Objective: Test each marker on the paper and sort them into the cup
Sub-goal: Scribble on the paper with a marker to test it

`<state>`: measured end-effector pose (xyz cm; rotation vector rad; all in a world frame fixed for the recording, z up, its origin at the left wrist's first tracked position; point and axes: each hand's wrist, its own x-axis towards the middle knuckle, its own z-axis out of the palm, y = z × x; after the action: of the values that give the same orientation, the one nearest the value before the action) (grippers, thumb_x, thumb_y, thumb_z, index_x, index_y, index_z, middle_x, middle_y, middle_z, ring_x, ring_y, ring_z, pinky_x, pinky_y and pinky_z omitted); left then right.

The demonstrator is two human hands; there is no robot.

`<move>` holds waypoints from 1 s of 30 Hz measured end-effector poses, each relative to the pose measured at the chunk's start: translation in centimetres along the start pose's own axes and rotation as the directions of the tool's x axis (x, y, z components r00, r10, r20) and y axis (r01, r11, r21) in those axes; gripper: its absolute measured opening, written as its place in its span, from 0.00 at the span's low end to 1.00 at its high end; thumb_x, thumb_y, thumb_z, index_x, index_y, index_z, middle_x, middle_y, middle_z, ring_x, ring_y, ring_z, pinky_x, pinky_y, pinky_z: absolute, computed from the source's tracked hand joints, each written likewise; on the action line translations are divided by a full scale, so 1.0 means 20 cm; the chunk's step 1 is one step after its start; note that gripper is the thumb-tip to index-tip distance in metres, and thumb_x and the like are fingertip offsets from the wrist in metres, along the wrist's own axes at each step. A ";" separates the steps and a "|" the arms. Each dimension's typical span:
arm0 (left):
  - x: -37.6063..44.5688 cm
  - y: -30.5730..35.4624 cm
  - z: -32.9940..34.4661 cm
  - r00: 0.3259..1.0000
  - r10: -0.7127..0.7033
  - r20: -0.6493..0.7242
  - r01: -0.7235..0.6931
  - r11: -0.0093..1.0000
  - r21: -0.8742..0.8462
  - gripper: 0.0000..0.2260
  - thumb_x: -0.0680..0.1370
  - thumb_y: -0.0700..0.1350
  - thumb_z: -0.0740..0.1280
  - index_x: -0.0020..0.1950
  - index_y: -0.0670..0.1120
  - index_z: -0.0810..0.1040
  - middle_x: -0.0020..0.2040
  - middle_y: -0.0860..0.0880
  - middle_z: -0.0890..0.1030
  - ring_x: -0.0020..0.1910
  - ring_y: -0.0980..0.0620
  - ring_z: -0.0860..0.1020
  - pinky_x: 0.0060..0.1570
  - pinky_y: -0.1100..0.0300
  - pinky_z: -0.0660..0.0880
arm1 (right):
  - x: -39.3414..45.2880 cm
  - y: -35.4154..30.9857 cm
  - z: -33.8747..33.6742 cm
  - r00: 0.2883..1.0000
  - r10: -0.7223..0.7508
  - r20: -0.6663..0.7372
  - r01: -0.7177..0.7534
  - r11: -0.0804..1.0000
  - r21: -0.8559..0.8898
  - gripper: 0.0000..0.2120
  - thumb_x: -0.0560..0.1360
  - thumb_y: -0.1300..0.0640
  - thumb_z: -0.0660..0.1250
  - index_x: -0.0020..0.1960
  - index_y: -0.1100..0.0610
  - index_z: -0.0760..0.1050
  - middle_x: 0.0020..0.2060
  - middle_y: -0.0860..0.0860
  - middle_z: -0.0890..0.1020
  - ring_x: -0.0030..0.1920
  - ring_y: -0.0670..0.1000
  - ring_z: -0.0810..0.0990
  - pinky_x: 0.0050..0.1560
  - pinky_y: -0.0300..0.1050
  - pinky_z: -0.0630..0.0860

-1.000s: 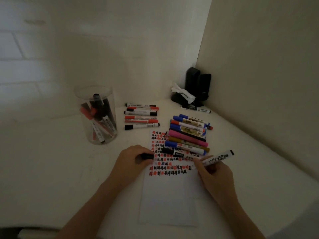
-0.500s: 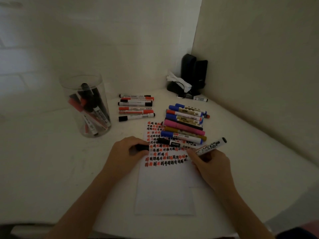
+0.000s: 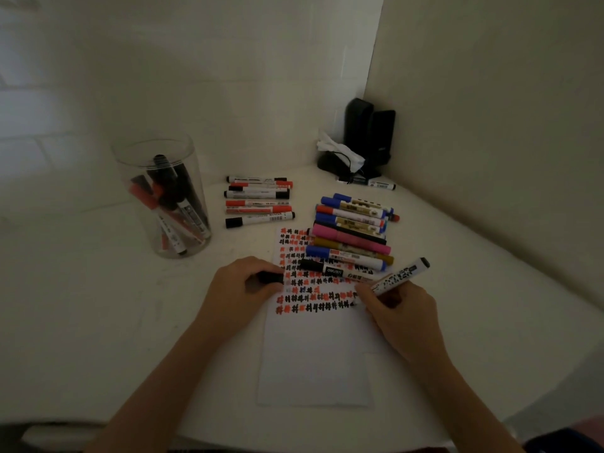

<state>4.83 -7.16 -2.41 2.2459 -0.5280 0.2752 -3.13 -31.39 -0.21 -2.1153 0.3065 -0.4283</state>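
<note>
A white sheet of paper lies on the table, its upper half covered with rows of red and black marks. My right hand grips a white marker with black print, tip down on the paper at the right end of the lowest row. My left hand holds a black cap at the paper's left edge. A clear plastic cup at the left holds several red and black markers. A pile of coloured markers rests on the paper's top right. A row of red and black markers lies behind the paper.
A black device with a white cloth stands in the far corner where two walls meet, with one more marker in front of it. The white table's rounded edge curves along the right and near side.
The view has shifted slightly. My right hand has drawn the marker a little along the lowest row of marks. My left hand stays on the black cap.
</note>
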 end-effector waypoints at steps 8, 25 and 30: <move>0.00 0.00 0.00 1.000 -0.013 0.002 0.013 1.000 -0.005 0.09 0.72 0.48 0.73 0.52 0.55 0.82 0.47 0.62 0.80 0.49 0.68 0.76 0.48 0.80 0.67 | 0.00 0.00 0.00 1.000 -0.008 -0.011 0.008 1.000 -0.007 0.09 0.72 0.49 0.72 0.37 0.52 0.76 0.28 0.42 0.79 0.27 0.35 0.77 0.25 0.26 0.68; -0.01 0.03 -0.03 0.999 -0.049 0.002 0.049 0.995 -0.088 0.08 0.75 0.47 0.70 0.54 0.54 0.81 0.49 0.61 0.80 0.48 0.65 0.77 0.48 0.75 0.69 | 0.00 -0.03 -0.03 0.993 0.114 -0.037 -0.112 0.992 0.050 0.10 0.72 0.51 0.72 0.36 0.55 0.77 0.28 0.46 0.79 0.23 0.39 0.75 0.23 0.29 0.68; 0.00 0.05 -0.08 0.996 -0.086 -0.026 0.078 0.968 -0.239 0.04 0.76 0.46 0.70 0.49 0.55 0.80 0.44 0.61 0.80 0.46 0.65 0.77 0.45 0.75 0.71 | 0.03 -0.19 0.00 0.990 0.134 0.051 -0.144 0.936 0.322 0.08 0.73 0.52 0.70 0.46 0.57 0.82 0.30 0.53 0.83 0.29 0.46 0.79 0.33 0.38 0.78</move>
<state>4.25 -6.56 -0.76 2.0206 -0.4237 0.1988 -2.45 -29.53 3.06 -1.7625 0.3422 -0.3400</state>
